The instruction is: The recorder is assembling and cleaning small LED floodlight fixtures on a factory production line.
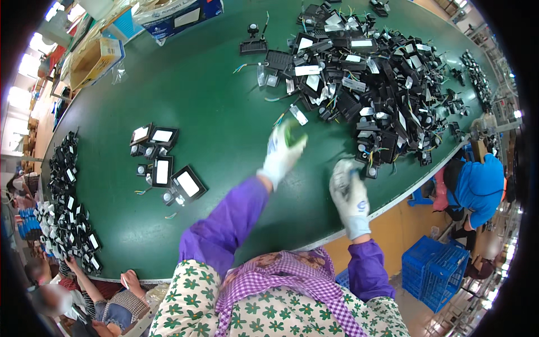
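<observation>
Over the green table (224,101), my left hand (283,150) wears a white glove with a green palm. Its thumb and fingers are apart and nothing shows between them. Just beyond it lie a white label tag and thin coloured wires. My right hand (349,194), also gloved, hovers at the near left edge of a heap of black floodlights (387,95) with small round sensors. Its fingertips are smeared by motion, so any hold is hidden. On the left, several floodlights (188,182) lie apart with their pale panels up.
More floodlights line the table's left edge (70,202) and far right. Cardboard boxes (92,62) stand at the back left. Co-workers sit at the lower left; another person in blue (477,182) is on the right. Blue crates (435,269) stand on the floor at the lower right.
</observation>
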Demonstrator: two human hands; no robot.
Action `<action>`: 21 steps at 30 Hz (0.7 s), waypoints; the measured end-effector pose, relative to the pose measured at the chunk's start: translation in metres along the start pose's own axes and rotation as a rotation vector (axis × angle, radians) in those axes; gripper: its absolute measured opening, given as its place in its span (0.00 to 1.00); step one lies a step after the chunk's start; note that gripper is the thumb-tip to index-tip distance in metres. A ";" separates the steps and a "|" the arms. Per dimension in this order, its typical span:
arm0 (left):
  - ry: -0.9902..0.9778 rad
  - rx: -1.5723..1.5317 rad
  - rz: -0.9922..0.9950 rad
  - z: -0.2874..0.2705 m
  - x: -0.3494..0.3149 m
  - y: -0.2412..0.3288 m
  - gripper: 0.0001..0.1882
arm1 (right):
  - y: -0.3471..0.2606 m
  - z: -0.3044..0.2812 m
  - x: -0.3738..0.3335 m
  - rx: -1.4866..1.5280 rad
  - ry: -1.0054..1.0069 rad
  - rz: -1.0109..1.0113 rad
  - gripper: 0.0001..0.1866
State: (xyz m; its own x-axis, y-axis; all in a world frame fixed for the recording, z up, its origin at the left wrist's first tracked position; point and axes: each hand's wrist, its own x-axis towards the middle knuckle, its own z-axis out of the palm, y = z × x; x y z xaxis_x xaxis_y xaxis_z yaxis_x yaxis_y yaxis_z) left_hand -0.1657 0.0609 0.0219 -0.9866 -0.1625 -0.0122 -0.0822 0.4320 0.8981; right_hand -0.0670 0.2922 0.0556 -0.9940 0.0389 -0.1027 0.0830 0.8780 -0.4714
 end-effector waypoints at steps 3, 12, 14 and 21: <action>0.083 0.234 0.150 0.013 0.090 -0.014 0.35 | 0.012 0.047 -0.017 -0.321 -0.056 -0.109 0.32; -0.005 0.107 -0.023 0.030 0.177 0.004 0.33 | 0.039 0.087 -0.024 -0.071 0.170 -0.143 0.31; -0.001 0.112 -0.001 0.025 0.152 0.015 0.30 | 0.041 0.084 -0.027 0.066 0.256 -0.045 0.33; -0.034 -0.007 0.038 -0.022 -0.040 -0.012 0.22 | 0.022 0.074 -0.028 -0.048 0.181 0.146 0.33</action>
State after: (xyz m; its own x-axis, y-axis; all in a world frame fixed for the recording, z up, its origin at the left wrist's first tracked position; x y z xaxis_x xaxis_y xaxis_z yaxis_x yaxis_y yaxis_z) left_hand -0.1224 0.0429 0.0213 -0.9933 -0.1156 0.0072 -0.0437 0.4314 0.9011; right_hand -0.0323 0.2756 -0.0168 -0.9687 0.2481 -0.0055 0.2273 0.8782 -0.4208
